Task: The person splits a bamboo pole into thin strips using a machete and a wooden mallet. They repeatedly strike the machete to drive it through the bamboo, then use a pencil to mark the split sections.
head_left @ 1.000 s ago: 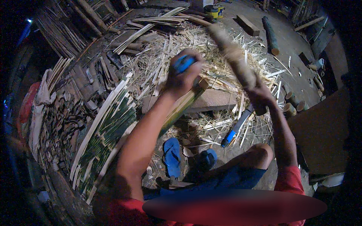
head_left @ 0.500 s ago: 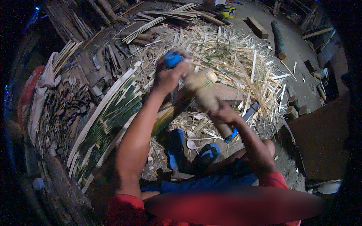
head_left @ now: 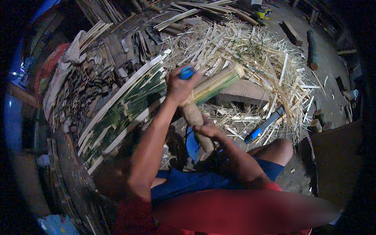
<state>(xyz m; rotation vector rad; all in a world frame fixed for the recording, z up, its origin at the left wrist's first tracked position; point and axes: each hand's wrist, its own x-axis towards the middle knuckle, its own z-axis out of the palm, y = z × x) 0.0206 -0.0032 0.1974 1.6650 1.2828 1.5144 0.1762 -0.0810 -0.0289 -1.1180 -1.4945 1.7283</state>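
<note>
- A blue-handled tool [head_left: 186,73] is gripped by the left hand [head_left: 181,87] at the green bamboo pole [head_left: 214,85].
- A wooden mallet [head_left: 194,117] is clasped by the right hand [head_left: 206,129].
- The pole is laid across a block [head_left: 243,91] amid bamboo shavings [head_left: 250,51].

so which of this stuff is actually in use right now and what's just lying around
In use:
- left hand gripping the blue-handled tool
- right hand gripping the wooden club
- green bamboo pole, resting on the wooden block

Lying about:
- stack of split bamboo slats
- heap of bamboo splinters
- blue-handled knife on the ground
- blue sandal
- log
</note>
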